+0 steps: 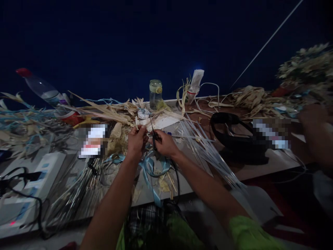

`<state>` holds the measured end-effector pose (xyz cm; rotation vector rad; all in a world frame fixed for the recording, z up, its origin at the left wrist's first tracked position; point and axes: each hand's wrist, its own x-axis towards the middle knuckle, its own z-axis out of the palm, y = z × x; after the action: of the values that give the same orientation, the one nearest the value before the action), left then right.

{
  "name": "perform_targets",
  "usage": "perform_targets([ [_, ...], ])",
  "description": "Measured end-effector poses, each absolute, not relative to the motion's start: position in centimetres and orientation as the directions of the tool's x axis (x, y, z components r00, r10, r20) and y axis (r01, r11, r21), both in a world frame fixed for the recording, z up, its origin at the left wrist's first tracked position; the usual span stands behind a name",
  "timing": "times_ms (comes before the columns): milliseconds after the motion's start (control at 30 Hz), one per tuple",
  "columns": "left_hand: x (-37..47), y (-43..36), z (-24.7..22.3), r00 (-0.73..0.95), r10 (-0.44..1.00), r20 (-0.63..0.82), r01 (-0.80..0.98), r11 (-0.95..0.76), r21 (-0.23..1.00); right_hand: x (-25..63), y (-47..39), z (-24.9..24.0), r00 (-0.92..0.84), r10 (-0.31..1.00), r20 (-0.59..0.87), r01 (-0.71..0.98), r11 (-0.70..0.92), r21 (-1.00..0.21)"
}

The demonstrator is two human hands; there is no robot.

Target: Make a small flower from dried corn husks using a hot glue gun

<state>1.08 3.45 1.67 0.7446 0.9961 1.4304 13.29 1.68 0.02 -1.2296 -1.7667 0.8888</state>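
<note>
My left hand (136,141) is closed in a pinch over the middle of the table, holding a small pale piece of husk (136,121) that sticks up past the fingertips. Just to its right, my right hand (163,142) is wrapped round dark-handled scissors (154,139), their thin blades pointing up and away. The two hands nearly touch. Light blue ribbon (156,166) lies looped below them, among scraps of dry husk (163,184). Beyond the hands sits a small round white object (143,113).
A lidded bottle (155,93) stands at the back. Clear thin rods (208,146) and a black headband-like object (234,135) lie right. On the left are a power strip (39,187), a tilted plastic bottle (44,88) and a lit phone (93,140). Another person's arm (317,135) reaches in at far right.
</note>
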Motion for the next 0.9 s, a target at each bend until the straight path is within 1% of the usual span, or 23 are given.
perform_targets([
  [233, 1.07, 3.49, 1.71, -0.11, 0.987, -0.117, -0.485, 0.049, 0.873, 13.34, 1.59, 0.06, -0.222, 0.952, 0.21, 0.394, 0.285, -0.874],
  [533, 1.14, 3.46, 1.64, -0.126, 0.98, -0.152, -0.459, 0.079, 0.885, 13.28, 1.43, 0.52, -0.227, 0.95, 0.216, 0.429, 0.296, -0.853],
  [900, 1.04, 3.38, 1.61, -0.113, 0.984, -0.139, -0.449, 0.075, 0.891, 13.14, 1.42, 0.09, -0.212, 0.954, 0.212, 0.419, 0.285, -0.862],
])
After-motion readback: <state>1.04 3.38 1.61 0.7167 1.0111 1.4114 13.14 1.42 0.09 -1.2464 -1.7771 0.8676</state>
